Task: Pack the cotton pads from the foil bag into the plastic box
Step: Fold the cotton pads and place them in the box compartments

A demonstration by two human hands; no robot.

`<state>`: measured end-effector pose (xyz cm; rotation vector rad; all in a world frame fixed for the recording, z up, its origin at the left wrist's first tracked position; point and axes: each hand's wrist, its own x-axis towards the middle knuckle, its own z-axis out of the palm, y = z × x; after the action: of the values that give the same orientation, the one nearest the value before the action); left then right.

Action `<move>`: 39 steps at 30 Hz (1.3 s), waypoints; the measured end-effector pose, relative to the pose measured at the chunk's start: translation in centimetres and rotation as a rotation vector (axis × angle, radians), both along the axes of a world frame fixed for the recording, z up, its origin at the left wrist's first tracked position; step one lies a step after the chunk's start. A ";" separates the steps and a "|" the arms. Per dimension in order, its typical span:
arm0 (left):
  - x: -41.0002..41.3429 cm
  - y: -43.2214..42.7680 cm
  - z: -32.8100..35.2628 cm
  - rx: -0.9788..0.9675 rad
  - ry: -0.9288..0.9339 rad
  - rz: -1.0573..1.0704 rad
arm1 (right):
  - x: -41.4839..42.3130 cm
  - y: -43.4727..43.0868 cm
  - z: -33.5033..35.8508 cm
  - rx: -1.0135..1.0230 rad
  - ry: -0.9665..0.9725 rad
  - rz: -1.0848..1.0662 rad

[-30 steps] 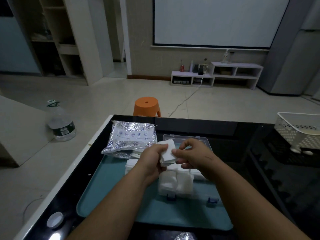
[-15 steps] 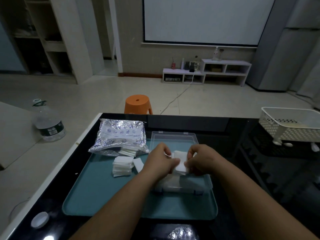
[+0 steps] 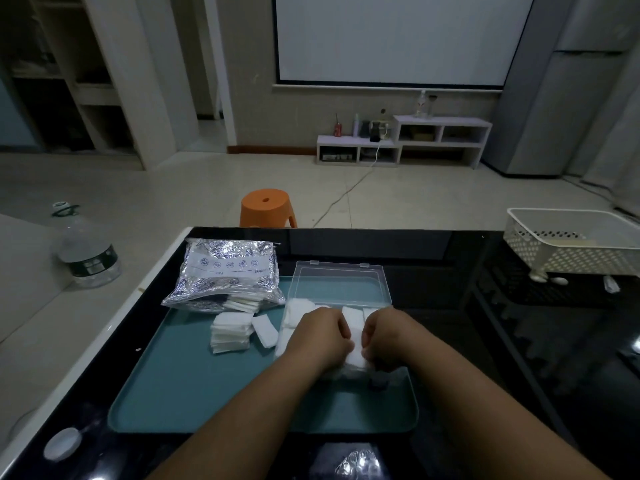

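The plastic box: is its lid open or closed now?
Open. The clear lid lies back behind the plastic box, and cotton pads show inside.

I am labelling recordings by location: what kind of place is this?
Most likely a living room in a home: a large projection screen hangs on the far wall, a low white shelf unit stands below it, and an orange plastic stool sits on the tiled floor.

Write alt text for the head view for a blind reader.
A left hand and a right hand hold cotton pads inside an open plastic box on a teal tray. A foil bag and loose pads lie left of it.
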<state>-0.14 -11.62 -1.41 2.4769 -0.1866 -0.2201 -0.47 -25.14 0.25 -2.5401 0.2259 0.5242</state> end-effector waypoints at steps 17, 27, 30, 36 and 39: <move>0.0 -0.9 -1.5 0.178 -0.033 -0.030 | 1.2 1.3 -0.8 -0.332 0.142 0.116; 0.8 0.7 -0.9 0.045 -0.039 -0.034 | 1.9 0.6 -0.2 -0.233 0.005 0.056; 1.0 1.7 -0.3 -0.068 -0.084 0.033 | 2.0 0.8 0.5 -0.201 -0.063 0.045; 1.8 4.7 -0.1 -0.139 -0.154 0.143 | 2.0 2.9 1.0 -0.072 -0.219 0.060; 2.1 6.5 -0.3 -0.141 -0.159 0.170 | 2.2 4.3 0.6 -0.045 -0.283 0.078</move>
<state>1.99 -5.10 -1.72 2.3536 -0.0550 0.0606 1.75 -20.81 0.88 -2.6371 0.0357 0.1854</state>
